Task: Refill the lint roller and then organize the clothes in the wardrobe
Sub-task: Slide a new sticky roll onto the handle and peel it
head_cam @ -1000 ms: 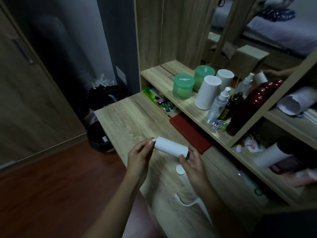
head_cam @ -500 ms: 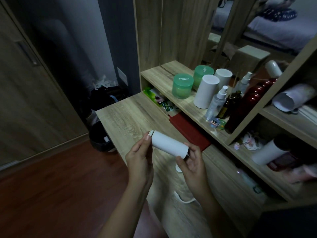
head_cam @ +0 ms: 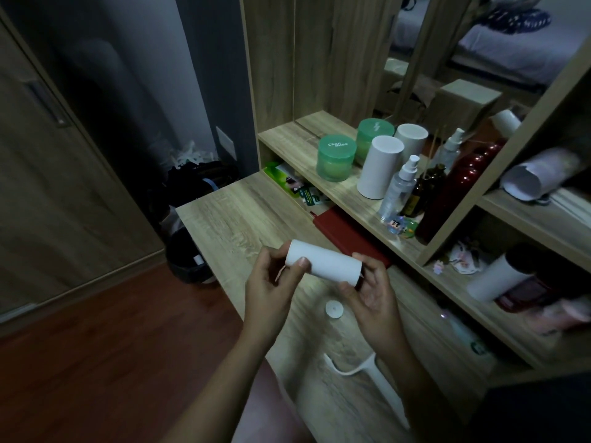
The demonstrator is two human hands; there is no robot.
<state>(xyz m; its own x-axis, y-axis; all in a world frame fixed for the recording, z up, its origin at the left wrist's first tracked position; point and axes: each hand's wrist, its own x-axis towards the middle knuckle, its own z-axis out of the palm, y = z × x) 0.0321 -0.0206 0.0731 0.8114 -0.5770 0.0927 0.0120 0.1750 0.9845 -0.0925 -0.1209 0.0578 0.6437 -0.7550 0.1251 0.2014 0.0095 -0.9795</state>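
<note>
A white lint roller refill (head_cam: 326, 263) lies almost level between both hands above the wooden desk (head_cam: 236, 219). My left hand (head_cam: 271, 284) grips its left end, thumb across the front. My right hand (head_cam: 371, 287) cups the right end from below. On the desk under the hands lies a small white round cap (head_cam: 334, 309). Nearer to me rests the white lint roller handle (head_cam: 364, 375), bare of any roll.
A dark red notebook (head_cam: 345, 231) lies on the desk by the shelf. The shelf holds two green jars (head_cam: 335, 156), white cylinders (head_cam: 379, 167), a spray bottle (head_cam: 399, 187) and a dark red bottle (head_cam: 454, 193). A black waste bin (head_cam: 188, 260) stands on the floor left of the desk.
My left hand slid from the tip of the roll onto its left end, thumb now over the front. The roll stayed at about the same place, slightly more level.
</note>
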